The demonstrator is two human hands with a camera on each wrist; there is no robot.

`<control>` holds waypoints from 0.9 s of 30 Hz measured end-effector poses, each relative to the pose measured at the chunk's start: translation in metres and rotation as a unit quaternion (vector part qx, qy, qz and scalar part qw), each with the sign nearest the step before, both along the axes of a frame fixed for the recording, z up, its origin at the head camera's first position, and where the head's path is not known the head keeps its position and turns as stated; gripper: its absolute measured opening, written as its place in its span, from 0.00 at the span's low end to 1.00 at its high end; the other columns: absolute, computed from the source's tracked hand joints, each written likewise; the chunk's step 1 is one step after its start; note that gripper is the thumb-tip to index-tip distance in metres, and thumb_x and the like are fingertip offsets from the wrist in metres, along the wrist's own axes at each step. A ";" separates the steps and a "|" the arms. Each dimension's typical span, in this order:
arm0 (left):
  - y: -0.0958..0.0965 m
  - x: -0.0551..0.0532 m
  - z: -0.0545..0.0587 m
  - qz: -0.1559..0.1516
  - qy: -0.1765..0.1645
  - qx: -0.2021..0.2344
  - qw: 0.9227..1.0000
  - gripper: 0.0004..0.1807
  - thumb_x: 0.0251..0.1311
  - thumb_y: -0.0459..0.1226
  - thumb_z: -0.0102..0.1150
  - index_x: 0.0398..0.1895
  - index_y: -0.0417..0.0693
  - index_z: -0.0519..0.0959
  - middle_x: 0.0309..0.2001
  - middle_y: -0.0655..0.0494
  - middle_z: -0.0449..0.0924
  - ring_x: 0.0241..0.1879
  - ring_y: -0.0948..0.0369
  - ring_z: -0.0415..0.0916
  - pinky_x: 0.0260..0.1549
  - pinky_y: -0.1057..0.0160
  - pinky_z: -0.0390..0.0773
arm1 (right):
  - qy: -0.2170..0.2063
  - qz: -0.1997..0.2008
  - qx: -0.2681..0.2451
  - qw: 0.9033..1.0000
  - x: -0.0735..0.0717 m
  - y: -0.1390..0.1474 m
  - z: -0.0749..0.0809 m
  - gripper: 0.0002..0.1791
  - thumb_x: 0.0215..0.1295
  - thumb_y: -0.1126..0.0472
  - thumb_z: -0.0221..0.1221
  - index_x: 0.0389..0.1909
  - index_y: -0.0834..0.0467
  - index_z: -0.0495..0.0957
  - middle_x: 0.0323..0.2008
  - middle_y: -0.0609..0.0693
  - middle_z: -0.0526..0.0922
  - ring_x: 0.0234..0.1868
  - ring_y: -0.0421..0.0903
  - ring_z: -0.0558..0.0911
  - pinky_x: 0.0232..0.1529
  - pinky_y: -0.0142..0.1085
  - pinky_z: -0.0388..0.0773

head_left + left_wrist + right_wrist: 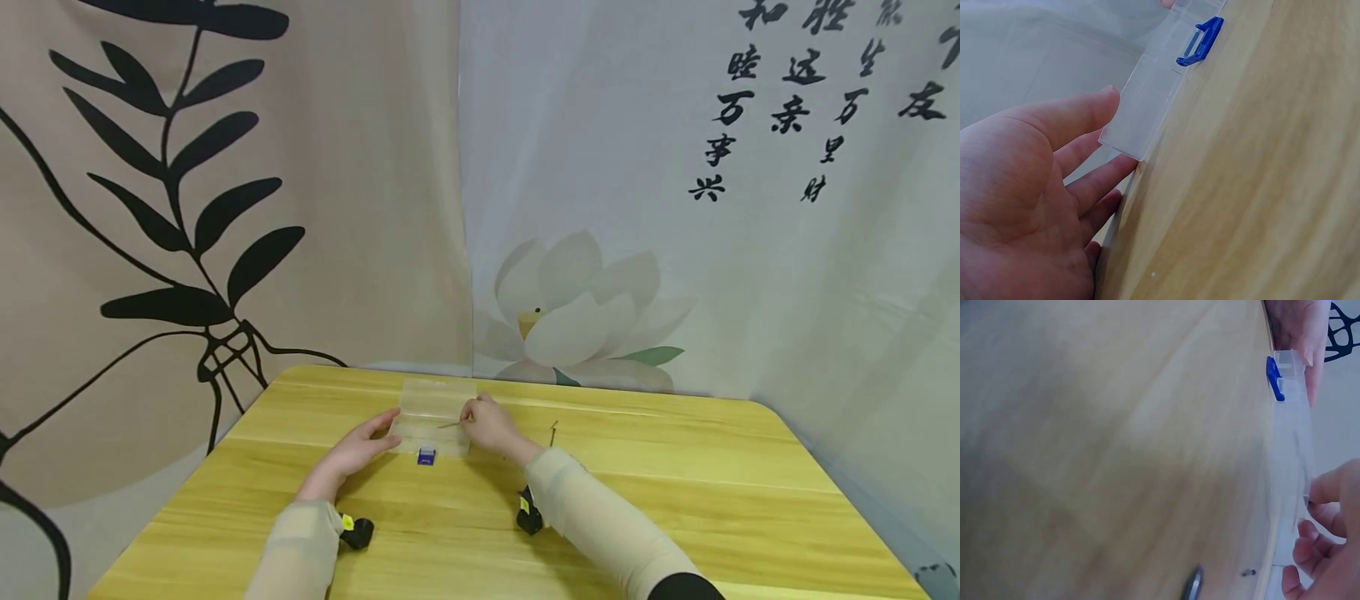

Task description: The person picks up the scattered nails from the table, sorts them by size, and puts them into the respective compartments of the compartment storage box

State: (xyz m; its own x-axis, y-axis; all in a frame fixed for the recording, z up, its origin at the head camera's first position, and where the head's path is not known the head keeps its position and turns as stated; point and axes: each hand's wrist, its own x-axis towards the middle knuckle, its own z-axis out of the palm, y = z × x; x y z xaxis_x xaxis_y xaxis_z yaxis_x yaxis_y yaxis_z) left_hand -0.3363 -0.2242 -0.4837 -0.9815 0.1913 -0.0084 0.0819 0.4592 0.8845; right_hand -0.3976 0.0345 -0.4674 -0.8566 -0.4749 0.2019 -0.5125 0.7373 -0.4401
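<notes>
A clear plastic box [431,435] with a blue latch [426,456] lies on the table, its transparent lid [437,396] raised at the back. My left hand [360,446] touches the box's left end, thumb and fingers spread and fairly straight along it. Over the right part of the box, my right hand [489,421] pinches a thin rod [448,426] that points left across the compartments. In the right wrist view, the right fingertips [1317,494] are right at the box's side, and the rod is mostly hidden there.
A thin dark metal piece [553,432] lies on the wooden table [675,483] right of the box. The right wrist view shows a pointed metal tip [1193,584] and a small bolt-like piece [1249,572]. Printed curtains [375,208] hang behind the table's far edge.
</notes>
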 end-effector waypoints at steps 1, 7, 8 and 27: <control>0.000 0.000 0.000 0.000 0.000 0.002 1.000 0.34 0.70 0.41 0.54 0.75 0.43 0.56 0.71 0.33 0.54 0.70 0.38 0.50 0.64 0.35 0.52 | -0.001 0.003 -0.004 1.000 0.000 0.001 0.000 0.06 0.68 0.61 0.57 0.36 0.57 0.82 0.37 0.48 0.74 0.32 0.41 0.74 0.37 0.36 0.76; 0.002 0.001 0.001 0.000 -0.002 0.003 1.000 0.34 0.70 0.40 0.54 0.75 0.43 0.56 0.71 0.34 0.54 0.70 0.38 0.50 0.64 0.36 0.52 | -0.011 0.025 -0.045 0.999 -0.004 0.008 0.004 0.05 0.66 0.63 0.58 0.34 0.58 0.82 0.37 0.49 0.75 0.36 0.43 0.74 0.39 0.38 0.75; 0.002 0.001 0.001 0.000 -0.002 0.003 1.000 0.34 0.70 0.40 0.54 0.75 0.43 0.56 0.71 0.34 0.54 0.70 0.38 0.50 0.64 0.36 0.52 | -0.009 0.031 -0.051 0.998 -0.006 0.010 0.005 0.05 0.66 0.63 0.58 0.34 0.58 0.82 0.37 0.49 0.76 0.37 0.45 0.75 0.40 0.38 0.75; 0.003 0.000 0.000 -0.006 -0.002 -0.010 1.000 0.35 0.70 0.42 0.53 0.75 0.44 0.54 0.72 0.34 0.53 0.70 0.38 0.49 0.65 0.35 0.50 | -0.035 0.025 -0.081 0.996 -0.027 0.111 0.032 0.09 0.70 0.61 0.56 0.39 0.61 0.83 0.37 0.47 0.81 0.33 0.42 0.76 0.38 0.41 0.76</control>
